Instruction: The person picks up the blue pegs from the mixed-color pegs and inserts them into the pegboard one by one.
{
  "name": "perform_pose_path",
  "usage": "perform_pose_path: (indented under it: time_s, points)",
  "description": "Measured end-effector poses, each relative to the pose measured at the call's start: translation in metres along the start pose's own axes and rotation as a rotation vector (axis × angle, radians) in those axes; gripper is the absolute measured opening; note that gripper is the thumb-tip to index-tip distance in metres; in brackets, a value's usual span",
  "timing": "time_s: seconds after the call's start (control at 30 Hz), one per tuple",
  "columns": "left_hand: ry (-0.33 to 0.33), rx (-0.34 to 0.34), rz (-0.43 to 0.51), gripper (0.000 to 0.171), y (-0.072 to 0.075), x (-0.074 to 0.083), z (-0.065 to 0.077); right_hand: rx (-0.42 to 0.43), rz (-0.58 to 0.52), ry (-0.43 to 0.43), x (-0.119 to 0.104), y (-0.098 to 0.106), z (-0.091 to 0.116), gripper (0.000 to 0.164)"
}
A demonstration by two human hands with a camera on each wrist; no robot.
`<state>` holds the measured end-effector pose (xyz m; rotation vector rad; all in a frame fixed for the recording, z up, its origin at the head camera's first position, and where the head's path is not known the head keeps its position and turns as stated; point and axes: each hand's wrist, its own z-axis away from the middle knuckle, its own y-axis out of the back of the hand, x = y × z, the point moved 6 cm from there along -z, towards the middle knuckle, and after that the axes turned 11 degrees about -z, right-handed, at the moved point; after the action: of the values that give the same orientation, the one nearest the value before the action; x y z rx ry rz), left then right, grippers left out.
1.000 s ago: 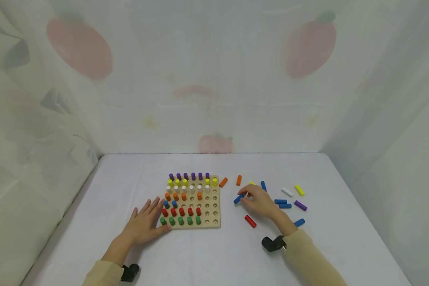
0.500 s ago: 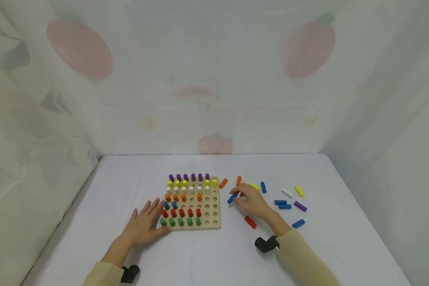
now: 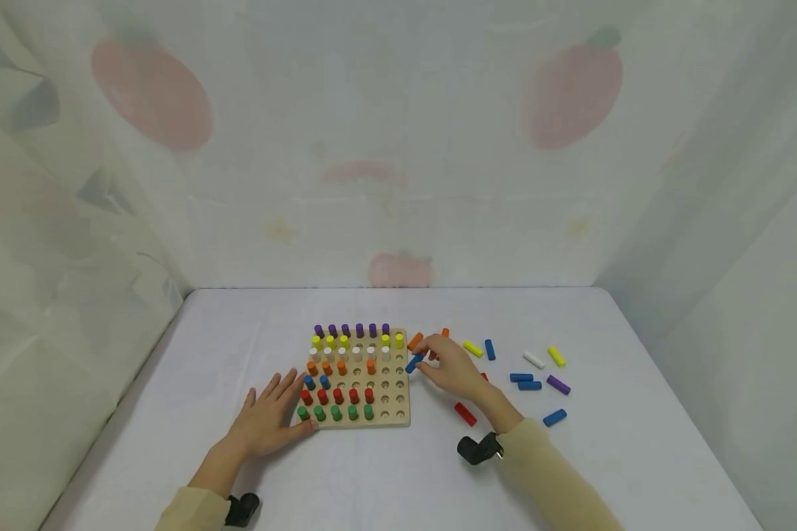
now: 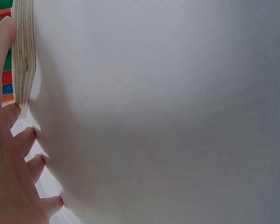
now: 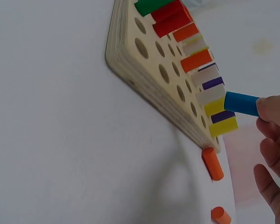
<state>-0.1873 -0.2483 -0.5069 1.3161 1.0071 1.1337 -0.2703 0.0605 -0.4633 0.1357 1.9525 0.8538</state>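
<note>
A wooden pegboard [image 3: 392, 418] holds rows of purple, yellow, white, orange, blue, red and green pegs, with bare holes mostly toward its right side. My right hand [image 3: 453, 369] pinches a blue peg [image 5: 241, 103] between thumb and fingers, at the board's right edge in the head view. In the right wrist view that peg overlaps the yellow and white pegs behind it. My left hand [image 3: 262, 422] lies with spread fingers along the board's left edge. Its thumb [image 4: 4, 30] rests on the near left corner, and the other fingertips touch the tablecloth.
Loose pegs lie right of the board: an orange peg [image 3: 415, 341] by its edge, a red peg [image 3: 465, 414] nearer me, and a white peg [image 3: 533, 360], purple peg [image 3: 559, 384] and several blue pegs [image 3: 555, 417] farther right. A white curtain rises behind the table.
My right hand has moved left with the blue peg, from among the loose pegs to the board's right edge. A red peg now shows partly behind the right wrist. The left hand stays put.
</note>
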Motion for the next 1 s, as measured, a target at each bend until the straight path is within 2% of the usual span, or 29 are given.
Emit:
perform_pose_path:
  time_s: [0.17, 0.47, 1.0]
  points:
    - [0.001, 0.008, 0.006, 0.094, -0.001, 0.0, 0.0, -0.001, -0.019, 0.02, -0.009, -0.004, -0.008, 0.021]
    - [0.003, 0.012, 0.011, 0.094, 0.0, 0.001, 0.001, -0.037, -0.014, -0.017, -0.02, -0.014, -0.019, 0.022]
    - [0.002, -0.002, 0.008, 0.094, 0.002, 0.002, 0.001, -0.071, -0.049, 0.031, -0.039, -0.039, -0.035, 0.02]
